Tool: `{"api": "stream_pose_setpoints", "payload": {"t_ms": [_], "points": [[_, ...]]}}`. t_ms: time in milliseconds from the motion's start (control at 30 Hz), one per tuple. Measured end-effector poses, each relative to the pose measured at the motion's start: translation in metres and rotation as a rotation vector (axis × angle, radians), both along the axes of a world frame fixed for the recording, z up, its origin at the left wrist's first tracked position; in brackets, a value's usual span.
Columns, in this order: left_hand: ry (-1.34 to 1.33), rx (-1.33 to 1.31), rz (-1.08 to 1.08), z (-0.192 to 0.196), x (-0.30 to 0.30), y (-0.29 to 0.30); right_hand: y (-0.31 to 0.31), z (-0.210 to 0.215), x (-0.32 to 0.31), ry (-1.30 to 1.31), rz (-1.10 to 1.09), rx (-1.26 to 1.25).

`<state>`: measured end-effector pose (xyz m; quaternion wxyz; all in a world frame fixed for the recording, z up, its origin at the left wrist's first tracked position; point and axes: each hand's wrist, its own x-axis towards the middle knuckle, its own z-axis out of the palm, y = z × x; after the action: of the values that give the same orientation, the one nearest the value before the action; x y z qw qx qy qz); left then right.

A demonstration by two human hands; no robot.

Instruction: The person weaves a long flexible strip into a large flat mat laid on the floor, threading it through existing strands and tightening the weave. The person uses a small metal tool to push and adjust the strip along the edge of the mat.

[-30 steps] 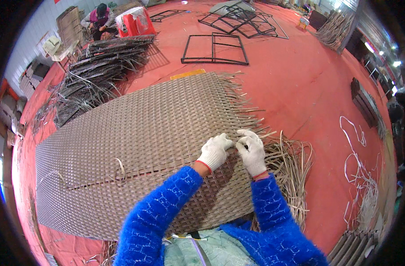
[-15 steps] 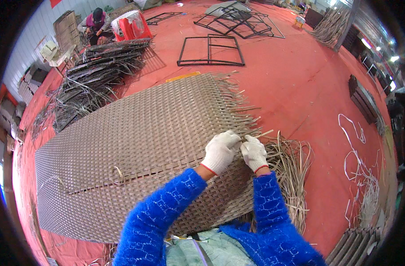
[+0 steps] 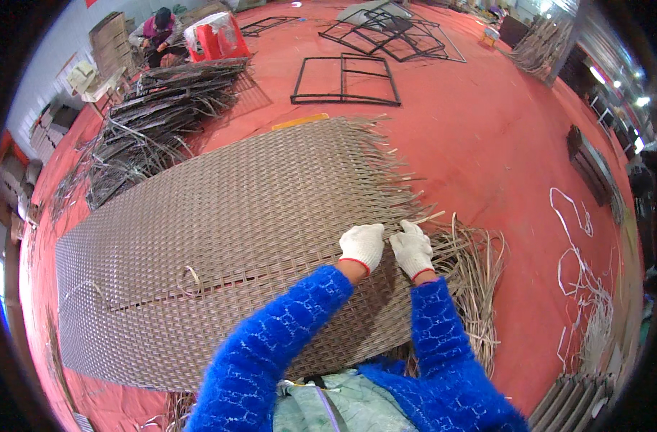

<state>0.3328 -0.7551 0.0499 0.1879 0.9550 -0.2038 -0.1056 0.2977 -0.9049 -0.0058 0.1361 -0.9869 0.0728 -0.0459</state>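
Note:
A large woven panel of flat tan rattan strips (image 3: 227, 237) lies on the red floor, with loose strip ends fringing its right edge. My left hand (image 3: 362, 246), in a white glove with a red cuff, presses on the weave near that edge. Just right of it, my right hand (image 3: 412, 248), gloved the same, pinches a loose rattan strip (image 3: 430, 218) that sticks out up and to the right. Both blue fuzzy sleeves reach in from below.
Loose tan strips (image 3: 479, 281) pile up right of the panel. A heap of dark rattan bundles (image 3: 155, 122) lies at upper left, black metal frames (image 3: 346, 79) beyond. White cord scraps (image 3: 580, 288) lie at the right. A person sits at the far upper left (image 3: 155, 32).
Both hands stay close together at the panel's right edge. The view has tilted a little, so the panel and hands sit slightly lower and further right in the picture.

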Motion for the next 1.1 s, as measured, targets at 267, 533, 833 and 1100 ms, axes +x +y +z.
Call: {"api": "stream_pose_setpoints", "payload": {"t_ms": [267,533,833,1100], "points": [[-0.170,-0.419,-0.064,0.012,-0.038,0.053,-0.003,-0.011,0.004,-0.409,-0.063,0.629],[-0.483,0.119,0.287,0.057,-0.079,0.286,0.003,-0.001,0.000,-0.162,-0.010,0.592],[-0.565,0.381,0.315,0.047,-0.108,0.397,0.008,0.010,-0.001,-0.174,0.030,0.495],[-0.055,-1.179,0.725,0.024,-0.109,0.372,0.019,0.017,-0.001,-0.483,0.268,0.780]]}}
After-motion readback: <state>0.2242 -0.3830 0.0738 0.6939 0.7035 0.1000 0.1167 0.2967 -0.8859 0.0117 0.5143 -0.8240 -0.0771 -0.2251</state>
